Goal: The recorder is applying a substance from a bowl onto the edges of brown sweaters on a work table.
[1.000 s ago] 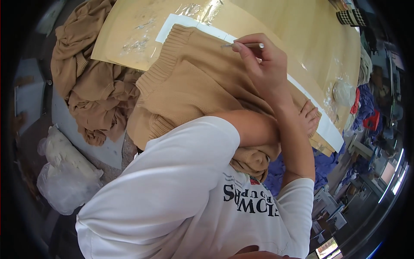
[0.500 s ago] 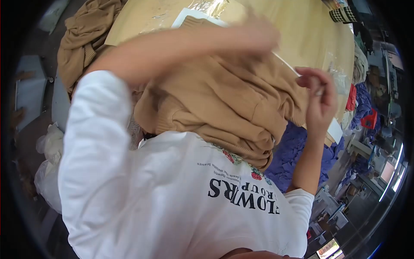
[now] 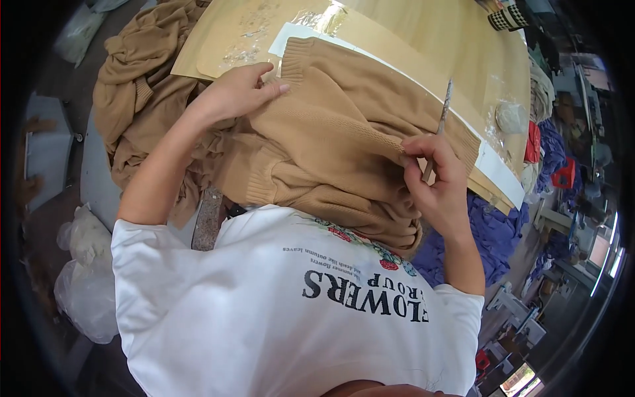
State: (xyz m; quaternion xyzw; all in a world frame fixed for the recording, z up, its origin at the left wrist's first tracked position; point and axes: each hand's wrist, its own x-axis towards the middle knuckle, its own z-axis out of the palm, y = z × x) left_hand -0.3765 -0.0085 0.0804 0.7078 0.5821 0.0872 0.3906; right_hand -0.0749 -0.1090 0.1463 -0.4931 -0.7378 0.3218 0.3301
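Note:
A tan knitted garment (image 3: 344,126) lies loosely across a white board (image 3: 496,169) and hangs over the near side of the table toward me. At its far left ribbed band, my left hand (image 3: 238,92) rests on the knit, thumb and index finger apart. My right hand (image 3: 440,175) is closed near the garment's right side, its thumb and fingertips pinching a fold of the knit. A slim, pointed, pen-like tool (image 3: 446,106) is held in that same hand, tip upward; its exact kind is unclear.
More tan knitwear (image 3: 142,86) is heaped at the left table edge. Purple-blue fabric (image 3: 493,231) lies low on the right. A checked cup-like object (image 3: 508,18) stands at the far right of the yellowish table (image 3: 423,40). Clear plastic bags (image 3: 89,284) sit at lower left.
My left hand has swung back from across the garment to its left ribbed band. My right hand has moved left and down onto the knit, which lies more spread out over the board.

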